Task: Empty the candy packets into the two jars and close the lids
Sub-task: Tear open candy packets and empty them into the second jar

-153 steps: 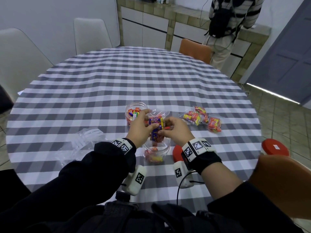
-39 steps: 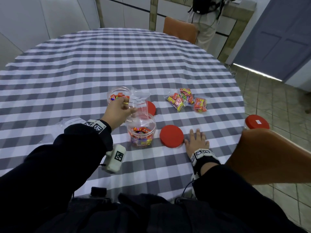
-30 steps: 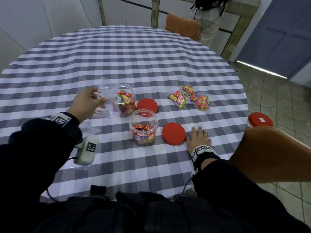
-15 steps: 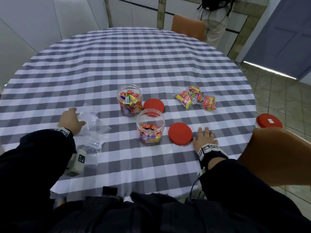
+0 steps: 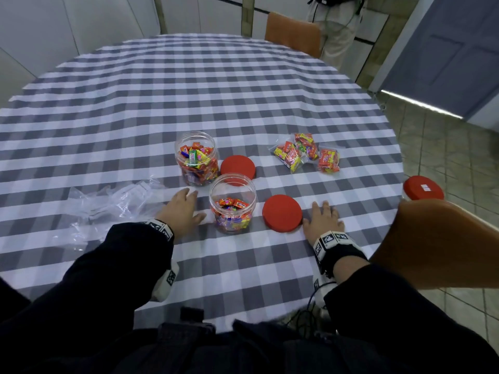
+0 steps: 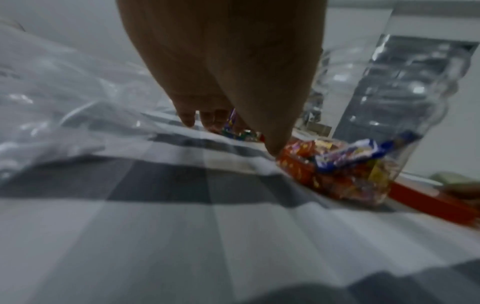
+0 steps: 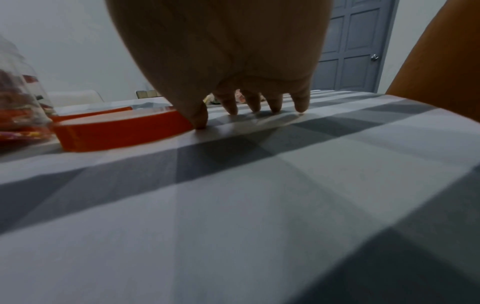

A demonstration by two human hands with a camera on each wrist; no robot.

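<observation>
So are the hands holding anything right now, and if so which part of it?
Nothing is held. The left hand hovers open beside the near jar; the right hand rests flat on the tablecloth next to a red lid.

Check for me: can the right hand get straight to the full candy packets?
Probably yes. The right hand lies flat and empty beside the near red lid; only bare cloth separates it from the candy packets.
</observation>
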